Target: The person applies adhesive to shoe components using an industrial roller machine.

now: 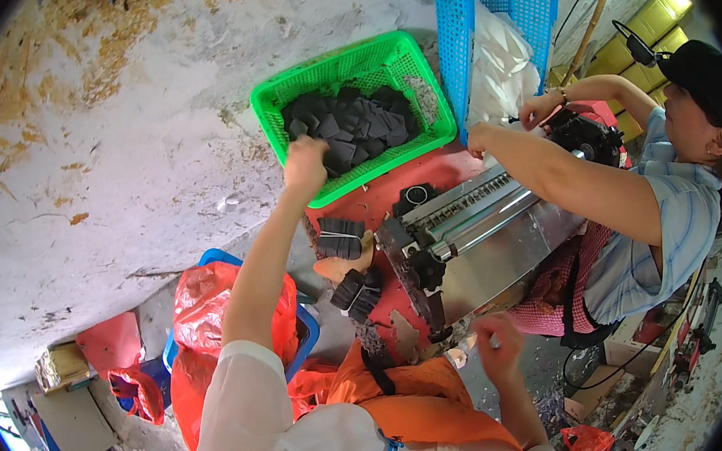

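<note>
Two hands of the person wearing the camera are at work over a red-topped bench [393, 192]. The left hand [305, 166] reaches far forward into a green plastic lattice basket [275, 103] at the far edge of the bench; its fingers are curled down among the dark grey flat rubber-like pieces [360, 121] heaped inside, touching them, though whether it grips any piece cannot be told. The right hand [498, 343] hangs low at the near edge of the bench, close to the body, fingers bent around something small and pale that is too blurred to make out.

Between the hands, on the bench, lie two banded stacks of the same dark pieces: one stack [340, 238] just below the basket, another stack [357, 291] nearer the near edge. Just right of them stands a grey metal roller machine [475, 232] with shiny bars across its top.

A tall blue plastic lattice basket [464, 33] stands beside the green one, with white sheets [502, 68] inside. A co-worker in a pale blue striped shirt [682, 221] stretches both arms over the machine from the right. Beyond the left edge of the bench, lower down, sits an orange-red plastic bag [204, 306].
</note>
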`<move>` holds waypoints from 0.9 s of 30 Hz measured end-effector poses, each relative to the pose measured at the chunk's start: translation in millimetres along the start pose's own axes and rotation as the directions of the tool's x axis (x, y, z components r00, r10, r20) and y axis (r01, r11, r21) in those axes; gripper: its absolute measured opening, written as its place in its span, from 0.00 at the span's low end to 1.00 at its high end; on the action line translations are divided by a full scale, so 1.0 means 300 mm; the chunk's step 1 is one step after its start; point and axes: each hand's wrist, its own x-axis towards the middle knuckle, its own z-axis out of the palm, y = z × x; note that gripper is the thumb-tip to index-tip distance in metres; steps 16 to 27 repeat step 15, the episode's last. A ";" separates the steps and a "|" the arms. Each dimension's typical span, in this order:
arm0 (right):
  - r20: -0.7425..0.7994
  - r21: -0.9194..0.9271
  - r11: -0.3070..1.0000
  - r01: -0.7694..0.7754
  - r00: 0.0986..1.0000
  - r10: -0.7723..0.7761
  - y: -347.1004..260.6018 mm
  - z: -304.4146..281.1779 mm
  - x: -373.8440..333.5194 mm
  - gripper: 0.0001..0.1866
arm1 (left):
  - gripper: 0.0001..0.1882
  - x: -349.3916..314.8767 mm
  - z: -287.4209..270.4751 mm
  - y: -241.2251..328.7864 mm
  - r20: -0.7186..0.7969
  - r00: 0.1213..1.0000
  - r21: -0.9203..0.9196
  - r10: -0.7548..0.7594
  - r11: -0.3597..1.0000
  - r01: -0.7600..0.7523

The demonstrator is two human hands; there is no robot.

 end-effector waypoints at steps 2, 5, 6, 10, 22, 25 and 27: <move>0.158 0.054 0.986 0.155 0.974 -0.162 -0.048 0.030 0.022 0.09 | 0.09 -0.054 0.054 0.021 -0.005 0.992 0.225 0.127 0.967 -0.122; 0.169 0.092 0.994 0.064 0.983 -0.078 -0.085 0.033 0.023 0.08 | 0.04 -0.027 0.106 0.007 0.047 0.992 0.358 0.114 0.925 -0.124; 0.172 0.070 0.997 0.032 0.984 -0.043 -0.089 0.021 0.011 0.08 | 0.02 -0.010 0.124 0.004 0.080 0.994 0.366 0.072 0.926 -0.096; 0.172 0.026 0.986 -0.166 0.972 0.159 -0.089 -0.025 -0.068 0.07 | 0.10 0.128 0.125 -0.038 0.291 0.957 0.063 -0.022 0.998 0.003; 0.211 0.050 0.960 -0.276 0.942 0.260 -0.103 -0.013 -0.142 0.07 | 0.16 0.154 0.139 0.007 -0.163 0.977 0.378 0.139 0.923 -0.068; 0.211 0.050 0.960 -0.276 0.942 0.260 -0.103 -0.013 -0.142 0.07 | 0.16 0.154 0.139 0.007 -0.163 0.977 0.378 0.139 0.923 -0.068; 0.211 0.050 0.960 -0.276 0.942 0.260 -0.103 -0.013 -0.142 0.07 | 0.16 0.154 0.139 0.007 -0.163 0.977 0.378 0.139 0.923 -0.068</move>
